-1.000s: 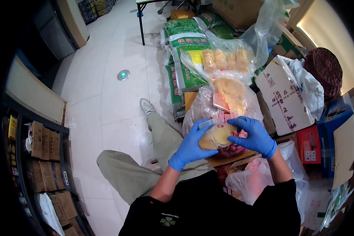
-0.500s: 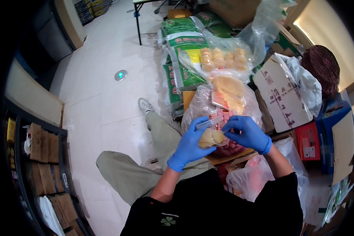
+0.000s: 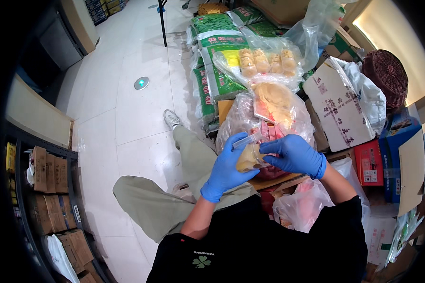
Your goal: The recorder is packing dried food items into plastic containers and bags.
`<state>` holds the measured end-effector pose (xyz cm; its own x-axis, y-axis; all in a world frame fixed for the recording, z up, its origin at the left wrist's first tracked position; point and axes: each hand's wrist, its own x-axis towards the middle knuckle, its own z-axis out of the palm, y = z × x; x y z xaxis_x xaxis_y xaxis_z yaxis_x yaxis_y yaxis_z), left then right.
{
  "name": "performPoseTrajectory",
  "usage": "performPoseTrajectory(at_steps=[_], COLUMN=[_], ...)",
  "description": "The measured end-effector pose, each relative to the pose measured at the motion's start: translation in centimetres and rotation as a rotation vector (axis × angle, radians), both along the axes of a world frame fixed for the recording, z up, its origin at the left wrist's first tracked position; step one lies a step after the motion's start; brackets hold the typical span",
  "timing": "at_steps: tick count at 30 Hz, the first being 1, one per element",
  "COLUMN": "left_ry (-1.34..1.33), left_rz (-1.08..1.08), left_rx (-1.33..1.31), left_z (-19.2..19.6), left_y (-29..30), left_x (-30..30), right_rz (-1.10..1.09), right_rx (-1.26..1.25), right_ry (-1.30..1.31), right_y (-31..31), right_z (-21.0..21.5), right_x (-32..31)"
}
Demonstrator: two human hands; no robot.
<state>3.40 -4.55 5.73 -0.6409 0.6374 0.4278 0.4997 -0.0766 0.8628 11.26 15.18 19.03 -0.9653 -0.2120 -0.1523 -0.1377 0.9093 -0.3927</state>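
My left hand (image 3: 225, 170), in a blue glove, is closed around a clear plastic container (image 3: 248, 159) with something pale yellow in it. A clear flat plastic edge (image 3: 247, 140) rises beside the left fingers. My right hand (image 3: 295, 154), also gloved in blue, has its fingers pinched together at the container's right side; what they grip is hidden. Just beyond both hands lies a large clear plastic bag (image 3: 238, 120) with pink-red pieces (image 3: 271, 131) inside. A clear bag of pale yellow food (image 3: 275, 100) rests on its far side.
Green sacks (image 3: 226, 78) are stacked ahead, topped by a bag of pale round stacks (image 3: 261, 61). To the right stand a white carton (image 3: 333, 111), a red box (image 3: 368, 163) and a blue box (image 3: 396, 155). A shelf with brown cartons (image 3: 56, 172) is at left.
The view has shifted slightly. My right fingers have moved a little left and lower over the container, which the left hand still holds.
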Motion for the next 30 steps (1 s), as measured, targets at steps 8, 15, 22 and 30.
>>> performPoseTrajectory(at_steps=[8, 15, 22, 30], left_ry=[0.106, 0.13, 0.143, 0.166], left_rz=[0.111, 0.158, 0.152, 0.191], left_rx=[0.029, 0.075, 0.069, 0.07], left_z=[-0.6, 0.2, -1.0, -1.7], left_y=[-0.6, -1.0, -0.7, 0.0], left_x=[-0.1, -0.2, 0.2, -0.4], right_rz=[0.12, 0.076, 0.199, 0.236], right_rx=[-0.063, -0.029, -0.125, -0.119], right_ry=[0.055, -0.142, -0.11, 0.039], right_y=[0.2, -1.4, -0.2, 0.3], right_z=[-1.7, 0.8, -1.7, -2.9], right_x=[0.1, -0.1, -0.7, -1.2])
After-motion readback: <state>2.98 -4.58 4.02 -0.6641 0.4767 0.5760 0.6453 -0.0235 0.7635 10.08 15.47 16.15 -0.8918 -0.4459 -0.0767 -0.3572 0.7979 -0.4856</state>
